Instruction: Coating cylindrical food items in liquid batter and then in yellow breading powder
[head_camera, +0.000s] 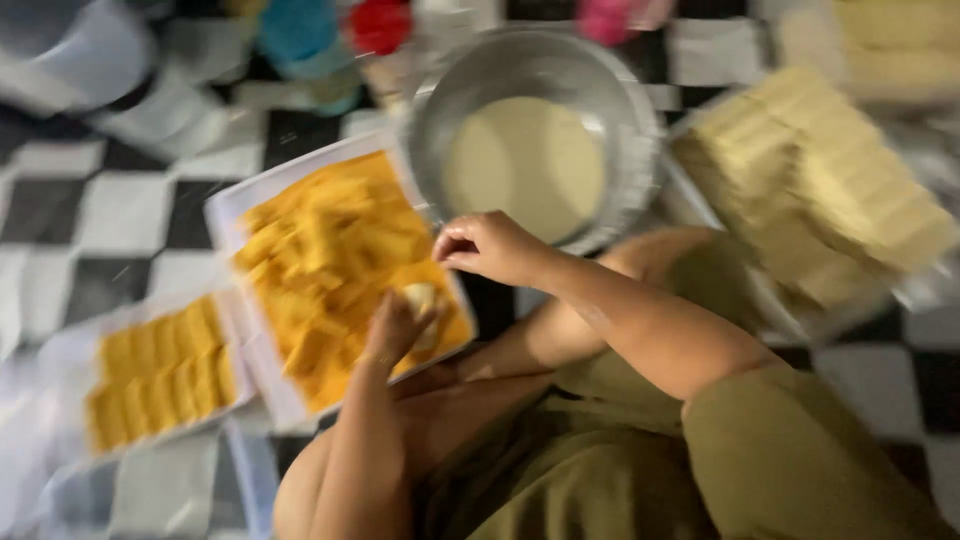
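My left hand (392, 330) holds a pale roll (421, 297) over a white tray (232, 205) filled with orange crumbs. My right hand (487, 246) hovers with its fingers pinched together beside the rim of a metal bowl (620, 110) that holds pale batter (523, 165). Whether the right fingers hold anything is hidden by blur. My knees in olive clothing fill the lower right.
A smaller tray (60, 350) of orange-coated rolls lies at the left. A stack of pale uncoated rolls (815, 180) sits on a tray at the right. Blue, red and pink containers stand at the top edge. The floor is black-and-white checkered tile (110, 215).
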